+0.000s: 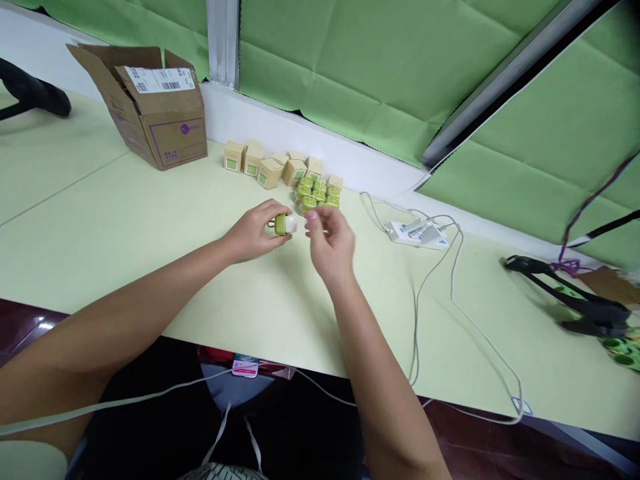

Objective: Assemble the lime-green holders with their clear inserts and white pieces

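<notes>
Over the counter (250, 313), the left hand (253, 233) is gripping a small green-and-white item (283, 225) by its sides, apparently to leave its white end exposed. The right hand (333, 241) is hovering just beside that end, fingers curled; whether they are pinching anything, I cannot tell. Beyond, similar green pieces (319, 195) are sitting clustered, perhaps for easy reach, with small cartons (270, 173) standing behind and leftward, near an open cardboard box (177, 133).

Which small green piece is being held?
The white-ended green piece in the left hand; the other green pieces sit clustered beyond the right hand.
</notes>
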### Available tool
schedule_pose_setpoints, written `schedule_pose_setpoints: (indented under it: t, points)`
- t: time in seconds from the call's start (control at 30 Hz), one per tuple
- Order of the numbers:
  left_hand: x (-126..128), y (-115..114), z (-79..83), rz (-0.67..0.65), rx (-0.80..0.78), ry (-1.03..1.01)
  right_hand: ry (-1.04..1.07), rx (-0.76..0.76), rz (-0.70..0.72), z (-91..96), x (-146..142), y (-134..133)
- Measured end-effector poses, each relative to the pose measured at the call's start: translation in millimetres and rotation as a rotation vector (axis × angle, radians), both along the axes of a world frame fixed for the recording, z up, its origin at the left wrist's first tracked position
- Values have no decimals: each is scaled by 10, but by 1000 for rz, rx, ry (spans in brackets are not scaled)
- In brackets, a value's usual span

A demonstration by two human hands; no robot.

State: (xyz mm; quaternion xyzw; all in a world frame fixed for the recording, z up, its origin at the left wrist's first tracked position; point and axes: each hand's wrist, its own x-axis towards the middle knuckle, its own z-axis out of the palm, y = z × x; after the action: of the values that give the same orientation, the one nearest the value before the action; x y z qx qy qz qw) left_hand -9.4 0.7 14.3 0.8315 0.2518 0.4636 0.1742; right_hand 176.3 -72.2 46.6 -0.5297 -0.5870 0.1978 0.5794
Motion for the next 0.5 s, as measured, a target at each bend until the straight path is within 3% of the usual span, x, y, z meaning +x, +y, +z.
schedule_pose_setpoints:
  t: [0.07, 0.13, 0.17, 0.23, 0.3, 0.37, 0.43, 0.5]
  points:
    - [-13, 20, -2, 18, -10, -11, -91, -18, 70, 108, -40, -371]
    - [-20, 40, -13, 27, -22, -14, -360, -215, 458, 78, -162, -869]
    - [-20, 46, -20, 29, -24, -14, -517, -343, 667, 1, -259, -1130]
    - [-14, 51, -34, 25, -27, -6, -627, -458, 792, -266, -501, -1601]
    - [-5, 47, -41, 17, -23, 2, -711, -551, 811, -638, -746, -1937]
    - [2, 38, -43, 14, -14, 0, -801, -654, 771, -1053, -913, -2109]
    - [5, 31, -42, 11, -1, -6, -933, -840, 587, -1455, -963, -2137]
    - [4, 26, -42, 7, 3, -4, -932, -895, 407, -1794, -922, -2052]
